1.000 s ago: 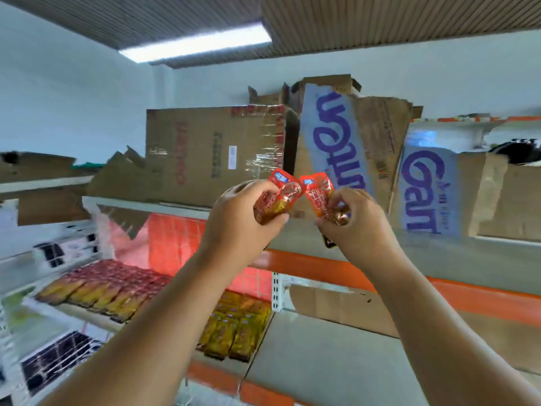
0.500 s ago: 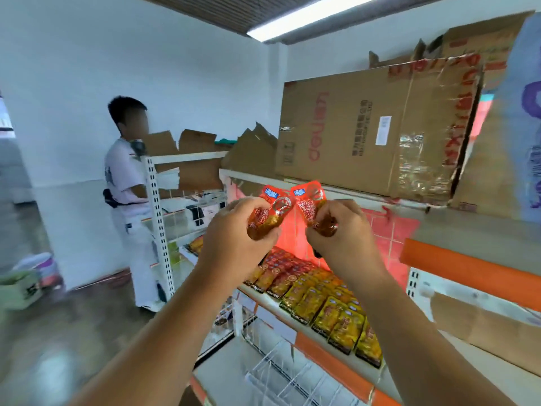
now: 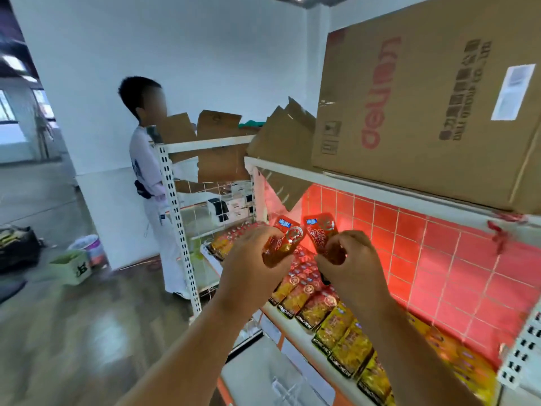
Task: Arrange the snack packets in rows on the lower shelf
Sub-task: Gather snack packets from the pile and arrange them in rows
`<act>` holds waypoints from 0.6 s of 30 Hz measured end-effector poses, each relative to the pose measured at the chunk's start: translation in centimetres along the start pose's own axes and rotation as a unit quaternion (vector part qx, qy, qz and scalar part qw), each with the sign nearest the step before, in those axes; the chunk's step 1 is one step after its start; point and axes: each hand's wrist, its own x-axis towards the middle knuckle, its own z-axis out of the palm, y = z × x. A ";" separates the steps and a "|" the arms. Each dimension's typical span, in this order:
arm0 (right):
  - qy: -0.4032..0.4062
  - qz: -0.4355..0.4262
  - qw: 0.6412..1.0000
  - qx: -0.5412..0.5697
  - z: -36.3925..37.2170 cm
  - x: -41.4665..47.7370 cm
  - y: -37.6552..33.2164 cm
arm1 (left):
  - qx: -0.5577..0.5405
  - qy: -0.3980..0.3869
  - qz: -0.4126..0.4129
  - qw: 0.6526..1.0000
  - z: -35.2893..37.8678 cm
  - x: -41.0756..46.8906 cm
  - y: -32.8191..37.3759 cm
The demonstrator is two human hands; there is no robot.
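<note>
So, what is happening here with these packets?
A person is stocking a shelf. The left hand grips one red snack packet and the right hand grips a second packet. Both are raised above the lower shelf, where rows of packets already lie. Neither held packet is laid down yet. A large cardboard box sits on the shelf above, and another person stands at the next rack.

One camera sits on the wearer's head. It looks forward and a little down, very near the shelves point(image 3: 366, 190) on the right. On the left it sees the floor point(image 3: 73, 332) and another person point(image 3: 152, 183) farther off.
</note>
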 end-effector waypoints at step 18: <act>-0.033 0.195 0.973 -0.116 11.4 -0.3 13.1 | -0.029 -0.168 -0.009 0.985 13.9 3.5 -15.8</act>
